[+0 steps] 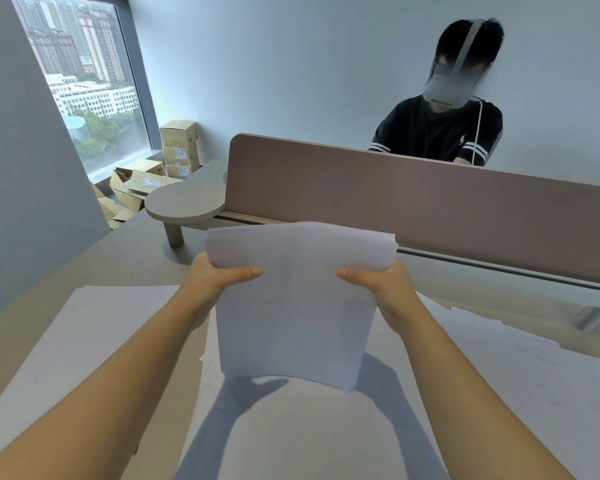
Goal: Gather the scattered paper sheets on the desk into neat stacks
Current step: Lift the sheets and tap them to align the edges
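White paper sheets in a thick sheaf (pixel 293 306) hung upright above the beige desk (pixel 125 251), its sides pinched by the left hand (pixel 210 277) and right hand (pixel 383 280), thumbs in front. More loose white sheets (pixel 94 327) lay flat beneath.

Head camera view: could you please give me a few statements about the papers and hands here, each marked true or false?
1. Both hands hold the bundle of sheets. True.
2. The bundle lies flat on the desk. False: it is raised above it.
3. Loose sheets lie on the desk. True.
4. The left hand is empty. False: it grips the bundle's left edge, the right hand the other.
5. Cardboard boxes stand by the window. True.
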The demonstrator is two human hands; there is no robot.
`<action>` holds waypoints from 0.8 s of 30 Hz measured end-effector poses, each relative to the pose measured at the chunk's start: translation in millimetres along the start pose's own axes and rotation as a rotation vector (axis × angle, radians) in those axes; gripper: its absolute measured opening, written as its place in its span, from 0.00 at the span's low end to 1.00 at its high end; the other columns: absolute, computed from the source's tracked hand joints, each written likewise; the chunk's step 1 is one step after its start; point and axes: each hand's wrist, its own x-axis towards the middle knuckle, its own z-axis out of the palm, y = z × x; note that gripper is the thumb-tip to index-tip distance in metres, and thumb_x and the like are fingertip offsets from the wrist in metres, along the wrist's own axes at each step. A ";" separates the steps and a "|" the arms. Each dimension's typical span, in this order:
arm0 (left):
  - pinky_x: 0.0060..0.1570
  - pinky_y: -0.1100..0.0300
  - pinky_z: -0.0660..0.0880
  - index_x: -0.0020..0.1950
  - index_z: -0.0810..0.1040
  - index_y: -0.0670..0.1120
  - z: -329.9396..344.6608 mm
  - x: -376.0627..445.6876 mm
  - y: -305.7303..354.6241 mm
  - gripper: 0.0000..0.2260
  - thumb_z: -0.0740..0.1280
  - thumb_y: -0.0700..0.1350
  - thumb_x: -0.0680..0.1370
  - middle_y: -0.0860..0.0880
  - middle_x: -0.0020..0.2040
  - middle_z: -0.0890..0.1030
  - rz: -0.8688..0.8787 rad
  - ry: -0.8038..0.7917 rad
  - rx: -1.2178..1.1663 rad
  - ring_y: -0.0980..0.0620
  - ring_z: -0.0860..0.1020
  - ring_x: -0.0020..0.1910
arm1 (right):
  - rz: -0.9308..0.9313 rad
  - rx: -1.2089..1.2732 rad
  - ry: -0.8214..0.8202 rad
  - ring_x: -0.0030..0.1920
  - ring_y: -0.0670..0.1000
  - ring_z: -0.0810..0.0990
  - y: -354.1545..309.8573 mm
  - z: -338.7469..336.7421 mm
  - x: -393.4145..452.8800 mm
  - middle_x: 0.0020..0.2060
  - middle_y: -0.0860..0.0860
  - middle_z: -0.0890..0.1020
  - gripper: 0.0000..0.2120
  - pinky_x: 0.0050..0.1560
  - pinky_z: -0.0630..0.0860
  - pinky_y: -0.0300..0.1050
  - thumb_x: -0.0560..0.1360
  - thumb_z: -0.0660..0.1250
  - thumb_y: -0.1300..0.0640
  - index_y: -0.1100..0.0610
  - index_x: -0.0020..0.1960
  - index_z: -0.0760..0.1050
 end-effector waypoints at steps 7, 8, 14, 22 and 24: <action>0.34 0.64 0.79 0.44 0.79 0.50 0.5 2.5 -5.1 0.22 0.77 0.45 0.52 0.57 0.34 0.84 -0.030 0.024 -0.035 0.55 0.83 0.36 | 0.033 0.006 0.084 0.40 0.51 0.79 -0.3 -3.8 -0.3 0.39 0.51 0.80 0.08 0.41 0.76 0.42 0.68 0.71 0.68 0.57 0.42 0.77; 0.34 0.65 0.79 0.44 0.79 0.49 -2.0 0.5 -12.7 0.24 0.75 0.49 0.49 0.56 0.35 0.85 -0.058 0.017 -0.032 0.56 0.83 0.36 | 0.058 0.008 0.081 0.41 0.51 0.79 6.7 -5.2 -2.5 0.40 0.52 0.80 0.09 0.42 0.76 0.42 0.68 0.71 0.68 0.57 0.43 0.77; 0.38 0.63 0.80 0.46 0.80 0.47 -8.9 -10.7 -78.3 0.27 0.75 0.47 0.47 0.52 0.40 0.85 -0.211 -0.010 -0.084 0.51 0.82 0.42 | 0.262 0.023 0.066 0.43 0.53 0.80 71.7 -12.7 -17.9 0.41 0.52 0.81 0.10 0.46 0.77 0.46 0.68 0.70 0.69 0.55 0.41 0.77; 0.37 0.67 0.78 0.45 0.80 0.47 -2.0 -14.7 -100.2 0.25 0.74 0.47 0.49 0.55 0.37 0.85 -0.188 -0.005 -0.113 0.56 0.83 0.39 | 0.267 0.053 0.109 0.46 0.54 0.80 91.7 -14.7 -23.6 0.42 0.51 0.81 0.10 0.49 0.76 0.44 0.68 0.70 0.69 0.55 0.44 0.77; 0.43 0.62 0.78 0.45 0.79 0.48 -0.4 -19.2 -113.2 0.26 0.75 0.48 0.48 0.54 0.38 0.85 -0.213 0.052 -0.099 0.52 0.82 0.43 | 0.310 0.024 0.114 0.46 0.55 0.79 101.2 -14.6 -30.9 0.43 0.52 0.81 0.10 0.49 0.76 0.44 0.68 0.70 0.70 0.58 0.46 0.77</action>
